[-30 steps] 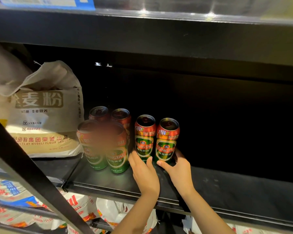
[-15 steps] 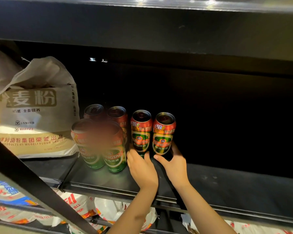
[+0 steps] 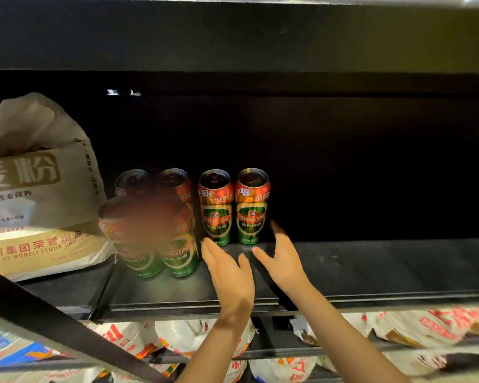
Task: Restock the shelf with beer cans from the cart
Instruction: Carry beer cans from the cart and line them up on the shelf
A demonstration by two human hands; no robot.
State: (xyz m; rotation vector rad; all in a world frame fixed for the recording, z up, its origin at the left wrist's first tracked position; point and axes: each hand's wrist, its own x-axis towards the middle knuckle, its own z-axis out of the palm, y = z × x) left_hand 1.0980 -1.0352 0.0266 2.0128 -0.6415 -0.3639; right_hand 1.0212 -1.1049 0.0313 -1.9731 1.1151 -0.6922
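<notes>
Green cans (image 3: 234,208) released: both hands (image 3: 230,275) (image 3: 281,258) pulled back, each grip spread, holding nothing.

6 beer cans (image 3: 216,208) stand upright on the black shelf (image 3: 371,266), green bodies with red tops (the front-left pair partly blurred): 2 in front at left, 4 in a row behind, close together.

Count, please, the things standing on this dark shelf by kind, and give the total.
Beer cans: 6, all upright, two in front and four behind
Flour bags: 1, left of the cans
Total: 7
</notes>
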